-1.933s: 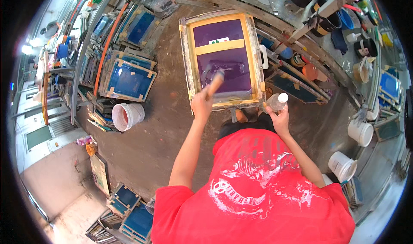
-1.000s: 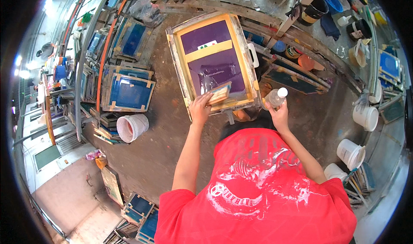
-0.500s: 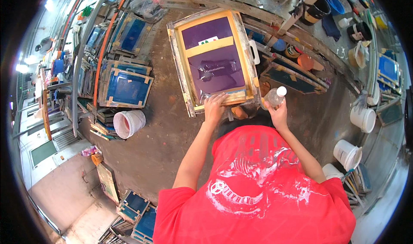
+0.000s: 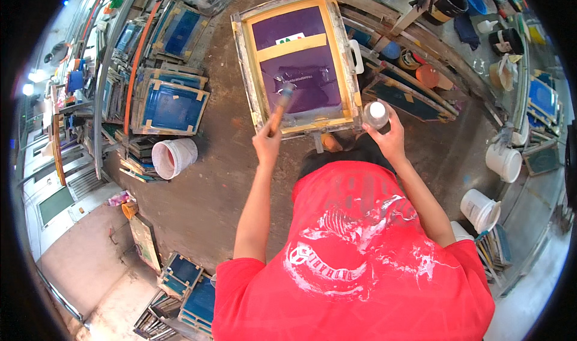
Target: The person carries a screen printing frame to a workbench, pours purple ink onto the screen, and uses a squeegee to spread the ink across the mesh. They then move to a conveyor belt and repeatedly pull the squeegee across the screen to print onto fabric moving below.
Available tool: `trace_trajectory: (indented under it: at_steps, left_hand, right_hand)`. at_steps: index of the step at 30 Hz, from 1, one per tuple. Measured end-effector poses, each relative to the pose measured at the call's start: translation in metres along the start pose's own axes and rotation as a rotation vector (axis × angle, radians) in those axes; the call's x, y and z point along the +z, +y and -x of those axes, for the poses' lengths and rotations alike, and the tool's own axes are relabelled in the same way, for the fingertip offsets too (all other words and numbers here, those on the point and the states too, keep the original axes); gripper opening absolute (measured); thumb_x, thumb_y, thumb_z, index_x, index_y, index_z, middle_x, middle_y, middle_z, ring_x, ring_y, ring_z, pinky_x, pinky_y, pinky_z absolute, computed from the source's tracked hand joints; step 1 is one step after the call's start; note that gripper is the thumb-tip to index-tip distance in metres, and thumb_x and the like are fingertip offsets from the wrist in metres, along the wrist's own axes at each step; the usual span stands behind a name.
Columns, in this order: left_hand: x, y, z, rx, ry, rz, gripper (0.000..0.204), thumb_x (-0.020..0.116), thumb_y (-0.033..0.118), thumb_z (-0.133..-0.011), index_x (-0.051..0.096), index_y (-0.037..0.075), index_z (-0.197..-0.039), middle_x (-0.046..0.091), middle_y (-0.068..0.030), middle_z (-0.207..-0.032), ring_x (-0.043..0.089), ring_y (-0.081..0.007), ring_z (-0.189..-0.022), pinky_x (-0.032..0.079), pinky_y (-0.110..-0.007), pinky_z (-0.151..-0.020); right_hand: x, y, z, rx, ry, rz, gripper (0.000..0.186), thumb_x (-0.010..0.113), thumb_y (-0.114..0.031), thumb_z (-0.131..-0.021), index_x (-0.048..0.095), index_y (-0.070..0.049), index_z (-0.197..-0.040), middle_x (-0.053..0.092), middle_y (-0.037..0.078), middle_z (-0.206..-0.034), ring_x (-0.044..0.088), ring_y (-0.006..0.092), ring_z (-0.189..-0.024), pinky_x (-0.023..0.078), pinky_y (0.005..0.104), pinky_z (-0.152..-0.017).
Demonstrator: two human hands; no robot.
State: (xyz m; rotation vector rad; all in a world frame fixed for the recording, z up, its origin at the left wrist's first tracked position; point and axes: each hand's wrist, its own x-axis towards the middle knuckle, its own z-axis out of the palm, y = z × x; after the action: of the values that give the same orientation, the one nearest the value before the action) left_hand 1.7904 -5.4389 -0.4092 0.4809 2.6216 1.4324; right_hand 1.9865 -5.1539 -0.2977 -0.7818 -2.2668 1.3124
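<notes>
My left hand (image 4: 266, 144) is closed round a wooden-handled tool (image 4: 277, 117) with a greyish end. Motion blurs the tool, so its exact kind is unclear. It is tilted over the near left part of a screen-printing frame (image 4: 356, 70) with a yellow-taped inner border. Inside are two dark purple areas, split by a yellow strip, with a glossy wet-looking patch on the nearer one. My right hand (image 4: 389, 138) grips a clear bottle (image 4: 374, 120) with a white cap, just off the frame's near right corner.
Blue screens (image 4: 174, 108) are stacked on the left, above a white bucket (image 4: 174, 159). More screens (image 4: 409, 97) lean at the right under a bench with dark tubs (image 4: 448, 7). White buckets (image 4: 503, 162) stand along the far right.
My left hand has come up from the frame's near edge with the wooden-handled tool, moving left. The bottle has shifted slightly left and toward me in my right hand.
</notes>
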Motion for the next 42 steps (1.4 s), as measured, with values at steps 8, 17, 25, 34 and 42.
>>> trace_trajectory:
  at_steps: [8, 17, 25, 34, 42]
  left_hand:
    - [0.092, 0.027, -0.011, -0.304, -0.112, 0.303, 0.026, 0.073, 0.013, -0.085, 0.070, -0.003, -0.105, 0.069, -0.0040, -0.080, 0.060, -0.0092, -0.070, 0.049, -0.029, -0.063]
    - [0.109, 0.061, -0.004, -0.190, -0.169, 0.303, 0.031, 0.071, 0.010, -0.083, 0.068, -0.002, -0.111, 0.072, -0.0103, -0.083, 0.062, -0.0074, -0.074, 0.051, -0.029, -0.068]
    - [0.007, 0.014, -0.029, -0.178, 0.073, 0.081, 0.029, 0.073, 0.013, -0.081, 0.068, -0.004, -0.104, 0.062, -0.0073, -0.065, 0.052, -0.0067, -0.061, 0.046, -0.029, -0.059]
    - [0.010, 0.027, -0.014, -0.223, 0.179, 0.303, 0.021, 0.073, 0.012, -0.083, 0.066, -0.005, -0.093, 0.065, -0.0052, -0.073, 0.055, -0.0075, -0.067, 0.046, -0.028, -0.063]
    - [-0.002, 0.025, -0.017, -0.298, 0.215, 0.422, 0.022, 0.072, 0.012, -0.084, 0.068, -0.006, -0.097, 0.068, -0.0037, -0.078, 0.058, -0.0072, -0.071, 0.048, -0.027, -0.066]
  right_hand:
    - [-0.029, -0.019, -0.034, -0.154, -0.166, 0.159, 0.067, 0.088, -0.020, -0.072, 0.057, -0.003, -0.129, 0.062, 0.012, -0.119, 0.061, 0.0252, -0.111, 0.047, 0.0354, -0.095]
    - [-0.037, 0.006, -0.049, -0.213, -0.394, 0.435, 0.072, 0.084, -0.036, -0.072, 0.057, -0.018, -0.137, 0.059, 0.010, -0.108, 0.060, 0.0301, -0.100, 0.049, 0.0408, -0.086]
    - [-0.011, 0.036, -0.079, -0.444, -0.559, 0.851, 0.065, 0.085, -0.031, -0.066, 0.062, -0.020, -0.126, 0.052, 0.006, -0.106, 0.055, 0.0272, -0.103, 0.045, 0.0422, -0.085]
    - [0.027, 0.049, -0.105, -0.539, -0.800, 1.149, 0.064, 0.089, -0.034, -0.054, 0.063, -0.014, -0.109, 0.053, 0.006, -0.102, 0.057, 0.0259, -0.101, 0.047, 0.0408, -0.079]
    - [0.039, 0.045, -0.107, -0.613, -0.848, 1.279, 0.048, 0.090, -0.037, -0.054, 0.072, -0.012, -0.091, 0.061, 0.003, -0.098, 0.061, 0.0223, -0.094, 0.053, 0.0348, -0.070]
